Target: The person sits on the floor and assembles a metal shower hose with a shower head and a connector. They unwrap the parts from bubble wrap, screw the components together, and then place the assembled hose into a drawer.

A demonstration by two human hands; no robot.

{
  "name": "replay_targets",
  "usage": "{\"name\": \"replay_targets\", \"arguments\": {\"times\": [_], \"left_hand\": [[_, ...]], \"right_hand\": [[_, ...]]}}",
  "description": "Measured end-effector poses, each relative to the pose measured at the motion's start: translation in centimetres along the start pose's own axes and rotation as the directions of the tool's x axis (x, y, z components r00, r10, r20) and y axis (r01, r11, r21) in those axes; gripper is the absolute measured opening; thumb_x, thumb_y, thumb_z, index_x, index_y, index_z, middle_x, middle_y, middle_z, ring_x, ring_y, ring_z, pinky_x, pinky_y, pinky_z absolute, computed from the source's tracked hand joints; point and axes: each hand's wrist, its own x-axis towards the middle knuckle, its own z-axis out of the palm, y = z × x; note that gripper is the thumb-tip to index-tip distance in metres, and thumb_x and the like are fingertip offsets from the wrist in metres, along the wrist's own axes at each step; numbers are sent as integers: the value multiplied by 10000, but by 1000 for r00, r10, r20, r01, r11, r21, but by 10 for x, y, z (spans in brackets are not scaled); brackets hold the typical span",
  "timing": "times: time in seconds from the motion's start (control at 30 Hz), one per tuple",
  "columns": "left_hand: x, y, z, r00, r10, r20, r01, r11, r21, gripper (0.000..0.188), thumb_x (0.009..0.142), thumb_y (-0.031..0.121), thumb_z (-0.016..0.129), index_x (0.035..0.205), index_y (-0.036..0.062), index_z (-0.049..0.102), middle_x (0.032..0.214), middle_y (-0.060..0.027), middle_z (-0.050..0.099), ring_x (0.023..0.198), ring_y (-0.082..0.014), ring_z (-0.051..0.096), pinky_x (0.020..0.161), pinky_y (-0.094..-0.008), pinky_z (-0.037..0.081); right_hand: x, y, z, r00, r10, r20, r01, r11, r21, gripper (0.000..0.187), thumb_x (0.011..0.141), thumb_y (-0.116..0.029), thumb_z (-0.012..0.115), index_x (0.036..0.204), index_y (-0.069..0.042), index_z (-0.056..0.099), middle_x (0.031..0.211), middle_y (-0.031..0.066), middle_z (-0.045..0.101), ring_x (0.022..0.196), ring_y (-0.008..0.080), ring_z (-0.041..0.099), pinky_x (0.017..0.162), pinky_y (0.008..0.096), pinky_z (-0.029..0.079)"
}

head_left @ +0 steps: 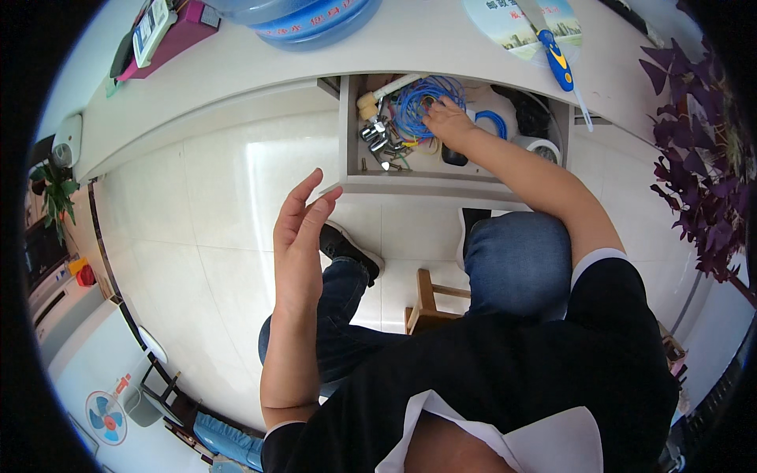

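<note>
My right hand point(449, 122) reaches into the pulled-out drawer point(426, 180), its fingers apart on the edge of a coil of blue wire point(412, 110). No firm hold on the wire shows, and some fingertips are hidden among the strands. Left of the coil lie shiny metal fittings point(378, 135) and a tool with a white handle and a yellowish head point(367, 102). Just under my right wrist is a small black object point(453, 156). In front of the drawer's left corner, my left hand point(301, 236) hovers open and holds nothing.
On the white desk point(260, 83) stand a large blue water bottle point(315, 24) and a magenta box point(177, 35). A blue-and-yellow-handled tool point(557, 63) lies across a round fan point(516, 27). A purple-leaved plant point(694, 150) rises at right. A wooden stool point(426, 303) is by my legs.
</note>
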Motion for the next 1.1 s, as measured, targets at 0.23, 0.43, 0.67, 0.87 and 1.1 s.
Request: {"name": "replay_targets", "arguments": {"times": [0.23, 0.43, 0.67, 0.87, 1.1], "left_hand": [[-4, -3, -5, 998, -63, 10, 63, 997, -37, 374, 885, 122, 490, 1244, 18, 488, 1166, -114, 548, 1090, -186, 528, 972, -308, 358], [-6, -4, -7, 995, -78, 56, 80, 996, -27, 388, 871, 97, 494, 1246, 0, 479, 1213, -105, 531, 1064, -184, 547, 954, -315, 380], [-2, -4, -7, 996, -73, 53, 75, 996, -45, 392, 871, 98, 499, 1255, 20, 477, 1141, -107, 575, 1036, -167, 554, 946, -297, 375], [-3, -4, -14, 998, -63, 27, 62, 998, 31, 392, 876, 129, 499, 1255, 32, 480, 1048, -106, 615, 1045, -164, 540, 948, -292, 359], [-7, 4, -20, 1000, -24, 17, 23, 999, 36, 402, 870, 152, 507, 1250, 24, 481, 1055, -111, 610, 1050, -171, 534, 949, -303, 352]], "right_hand": [[-3, -7, -44, 912, 62, 405, -52, 998, -35, 398, 704, -176, 664, 1076, -57, 589, 1138, 141, 576, 1142, 281, 478, 1031, 419, 271], [23, -11, -65, 965, 109, 237, -140, 983, 117, 359, 763, -191, 596, 1101, -73, 579, 1219, 138, 517, 1179, 288, 449, 1028, 428, 282], [87, 10, -12, 984, 146, -105, -126, 975, 182, 418, 840, -108, 438, 1257, -85, 444, 1352, 103, 395, 1273, 278, 347, 1065, 394, 264], [93, 18, -23, 971, 210, 116, -237, 920, 313, 314, 878, -224, 495, 1155, -80, 477, 1202, 167, 506, 1090, 338, 513, 881, 443, 442], [16, -9, -78, 965, 243, 104, -263, 908, 327, 300, 858, -283, 545, 1021, -36, 491, 916, 190, 621, 849, 360, 613, 714, 468, 481]]}}
